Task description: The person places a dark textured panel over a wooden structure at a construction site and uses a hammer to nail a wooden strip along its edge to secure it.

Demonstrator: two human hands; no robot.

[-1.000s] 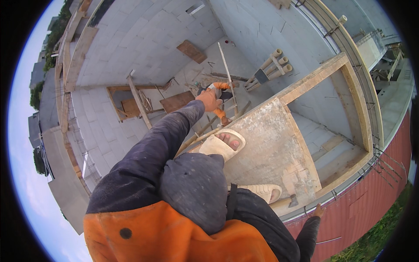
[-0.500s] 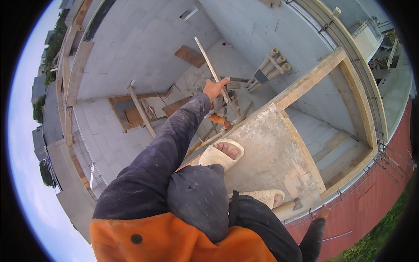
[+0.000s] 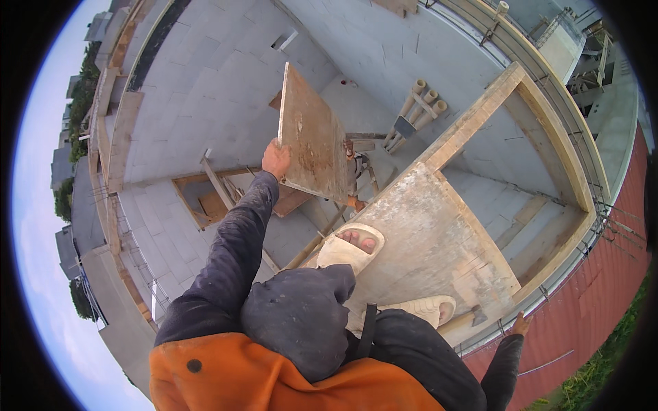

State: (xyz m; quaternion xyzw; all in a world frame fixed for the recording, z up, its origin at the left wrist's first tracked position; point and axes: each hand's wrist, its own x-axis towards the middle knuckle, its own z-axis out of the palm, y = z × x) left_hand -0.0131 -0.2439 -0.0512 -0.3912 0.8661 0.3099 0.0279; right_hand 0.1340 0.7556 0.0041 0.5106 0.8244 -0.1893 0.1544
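Observation:
A weathered plywood board [image 3: 312, 140] stands tilted over the room below, its near left edge gripped by my left hand [image 3: 276, 159]. Behind it a co-worker shows only in part, one hand [image 3: 356, 204] low beside the board's bottom corner. My sandalled feet rest on a stained wooden platform [image 3: 439, 240]. Far at the lower right, my right hand [image 3: 521, 324] reaches to the outer wall edge with fingers apart. A hatchet [image 3: 477, 314] lies just left of it on the platform's edge.
A timber-framed opening [image 3: 555, 192] drops away right of the platform. Below are block walls [image 3: 199, 82], pipes [image 3: 421, 109] leaning at the right, and a wooden-framed hole [image 3: 202, 198]. Rebar [image 3: 617, 226] sticks out along the edge above a red metal roof [image 3: 582, 308].
My left hand has moved left. The board now in it has swung up broadside from an edge-on strip, covering most of the co-worker. My right hand remains at the edge.

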